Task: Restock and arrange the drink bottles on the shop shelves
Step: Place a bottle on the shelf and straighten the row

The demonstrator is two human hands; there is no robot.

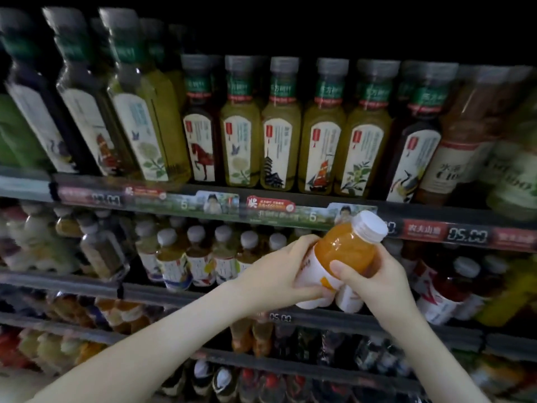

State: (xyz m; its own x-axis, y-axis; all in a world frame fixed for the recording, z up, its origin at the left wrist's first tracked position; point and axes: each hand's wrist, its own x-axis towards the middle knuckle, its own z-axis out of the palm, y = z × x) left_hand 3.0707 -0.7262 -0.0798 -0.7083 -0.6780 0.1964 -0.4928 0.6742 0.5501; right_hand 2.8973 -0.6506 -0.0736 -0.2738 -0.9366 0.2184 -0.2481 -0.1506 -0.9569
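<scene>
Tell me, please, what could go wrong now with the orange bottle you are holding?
The orange bottle is tilted in the left hand and right hand; it might slip. Pushed into the packed second shelf, it could topple the white-capped bottles standing there.

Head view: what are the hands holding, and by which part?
An orange juice bottle, tilted, in both hands: the left hand grips its white-labelled lower body, the right hand its orange middle, thumb in front.
</scene>
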